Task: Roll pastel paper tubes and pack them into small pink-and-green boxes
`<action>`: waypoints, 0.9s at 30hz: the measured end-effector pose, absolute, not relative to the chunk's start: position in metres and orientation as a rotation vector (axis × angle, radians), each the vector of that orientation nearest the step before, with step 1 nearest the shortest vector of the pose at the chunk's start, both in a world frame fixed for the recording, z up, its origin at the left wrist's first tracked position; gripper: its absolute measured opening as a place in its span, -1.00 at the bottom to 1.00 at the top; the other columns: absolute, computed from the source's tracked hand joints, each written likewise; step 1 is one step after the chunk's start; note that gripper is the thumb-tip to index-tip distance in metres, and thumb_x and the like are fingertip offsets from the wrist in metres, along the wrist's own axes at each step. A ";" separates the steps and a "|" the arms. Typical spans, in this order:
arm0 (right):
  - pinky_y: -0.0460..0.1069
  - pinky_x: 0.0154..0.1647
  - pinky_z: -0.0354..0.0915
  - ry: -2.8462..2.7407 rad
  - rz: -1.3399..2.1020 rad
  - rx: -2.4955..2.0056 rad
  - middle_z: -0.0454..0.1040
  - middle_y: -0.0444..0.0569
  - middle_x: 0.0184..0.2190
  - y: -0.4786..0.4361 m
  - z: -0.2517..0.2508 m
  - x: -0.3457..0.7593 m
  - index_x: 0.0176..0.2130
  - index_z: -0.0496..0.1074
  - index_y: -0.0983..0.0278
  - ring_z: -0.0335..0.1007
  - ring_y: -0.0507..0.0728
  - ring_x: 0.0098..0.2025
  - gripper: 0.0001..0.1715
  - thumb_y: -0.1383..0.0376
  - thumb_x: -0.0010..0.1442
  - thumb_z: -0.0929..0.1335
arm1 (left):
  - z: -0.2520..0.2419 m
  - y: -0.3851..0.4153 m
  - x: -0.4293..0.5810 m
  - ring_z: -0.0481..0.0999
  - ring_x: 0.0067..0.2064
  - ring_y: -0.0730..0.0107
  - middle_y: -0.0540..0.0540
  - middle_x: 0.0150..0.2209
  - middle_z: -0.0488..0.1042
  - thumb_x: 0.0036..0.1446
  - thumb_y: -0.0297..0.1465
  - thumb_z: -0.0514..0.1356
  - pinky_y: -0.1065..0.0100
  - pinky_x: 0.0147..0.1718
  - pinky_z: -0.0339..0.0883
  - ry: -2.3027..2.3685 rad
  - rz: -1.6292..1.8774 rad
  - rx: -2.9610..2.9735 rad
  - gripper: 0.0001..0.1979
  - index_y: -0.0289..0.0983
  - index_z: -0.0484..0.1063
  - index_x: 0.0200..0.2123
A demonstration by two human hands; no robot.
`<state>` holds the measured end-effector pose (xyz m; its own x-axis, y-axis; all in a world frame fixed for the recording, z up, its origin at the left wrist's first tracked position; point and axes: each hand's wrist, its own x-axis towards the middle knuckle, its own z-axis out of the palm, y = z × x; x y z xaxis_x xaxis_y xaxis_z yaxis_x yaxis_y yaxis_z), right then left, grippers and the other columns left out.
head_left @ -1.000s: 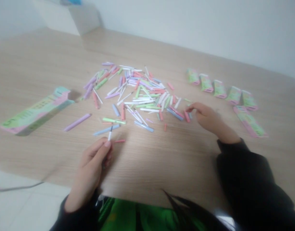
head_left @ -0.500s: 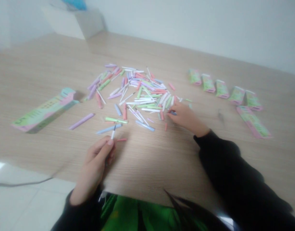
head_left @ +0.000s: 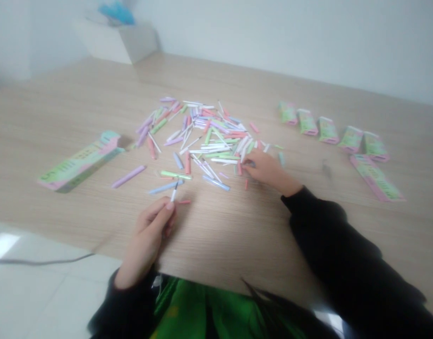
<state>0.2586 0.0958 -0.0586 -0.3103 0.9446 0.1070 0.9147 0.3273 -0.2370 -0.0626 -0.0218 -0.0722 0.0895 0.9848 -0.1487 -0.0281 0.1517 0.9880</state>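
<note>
My left hand (head_left: 149, 235) is raised at the near edge of the scatter and shut on a thin white pen-like stick (head_left: 173, 192) with a dark tip. A loose pile of slim pastel sticks and caps (head_left: 202, 136) in white, pink, lilac, green and blue lies on the wooden table (head_left: 216, 235). My right hand (head_left: 268, 170) rests at the pile's right edge, its fingertips pinched on a small bluish piece that they mostly hide. A short pink stick (head_left: 184, 202) lies just beside my left hand.
A long green-and-pink cardboard box (head_left: 80, 162) lies left of the pile. Several small matching boxes (head_left: 327, 130) stand in a row at the right, with a longer box (head_left: 377, 179) beside them. A white wall runs behind the table. A dark cable crosses the floor.
The view has shifted slightly, moving the table contents right and down. My right hand stays at the pile's edge, and my left hand still grips the white stick.
</note>
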 end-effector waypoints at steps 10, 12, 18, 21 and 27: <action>0.07 0.05 0.28 -2.344 0.274 -1.678 0.59 0.15 -0.12 0.097 -0.061 0.257 -0.20 0.56 0.33 0.47 0.26 -0.01 -0.76 0.42 0.24 0.29 | -0.072 -0.021 -0.061 0.12 -0.52 0.50 0.07 -0.56 0.14 0.35 -0.18 0.17 0.42 -0.55 -0.03 1.218 1.036 1.140 -0.62 -0.26 0.31 -0.47; 0.05 -0.01 0.30 -2.314 0.280 -1.707 0.60 0.12 -0.14 0.097 -0.059 0.257 -0.17 0.54 0.32 0.49 0.24 -0.06 -0.77 0.43 0.22 0.31 | -0.071 -0.021 -0.061 0.12 -0.53 0.49 0.07 -0.57 0.15 0.35 -0.18 0.17 0.42 -0.56 -0.02 1.222 1.032 1.141 -0.63 -0.26 0.31 -0.47; 0.05 -0.08 0.30 -2.264 0.306 -1.773 0.61 0.12 -0.19 0.095 -0.060 0.257 -0.24 0.54 0.32 0.49 0.23 -0.12 -0.84 0.42 0.20 0.34 | -0.067 -0.020 -0.058 0.10 -0.53 0.48 0.07 -0.56 0.14 0.33 -0.18 0.18 0.41 -0.56 -0.04 1.219 1.048 1.133 -0.64 -0.25 0.32 -0.47; 0.06 -0.09 0.28 -2.270 0.318 -1.761 0.61 0.16 -0.19 0.095 -0.061 0.255 -0.32 0.55 0.33 0.48 0.24 -0.14 -0.79 0.43 0.23 0.31 | -0.067 -0.021 -0.056 0.09 -0.53 0.47 0.08 -0.56 0.13 0.34 -0.17 0.17 0.39 -0.55 -0.06 1.222 1.024 1.182 -0.63 -0.25 0.32 -0.48; 0.03 -0.18 0.25 -2.237 0.415 -1.646 0.61 0.02 -0.29 0.076 -0.026 0.244 -0.31 0.59 0.28 0.46 0.17 -0.24 -0.77 0.36 0.28 0.32 | -0.063 -0.024 -0.034 0.21 -0.45 0.40 0.04 -0.53 0.21 0.38 -0.21 0.12 0.36 -0.43 0.08 1.168 0.879 1.474 -0.58 -0.24 0.26 -0.53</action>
<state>0.2438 0.0758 -0.0256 -0.2770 0.9564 0.0921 0.8597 0.2895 -0.4208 -0.0345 -0.0238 -0.0630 0.2645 0.9633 -0.0462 0.2219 -0.0142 0.9750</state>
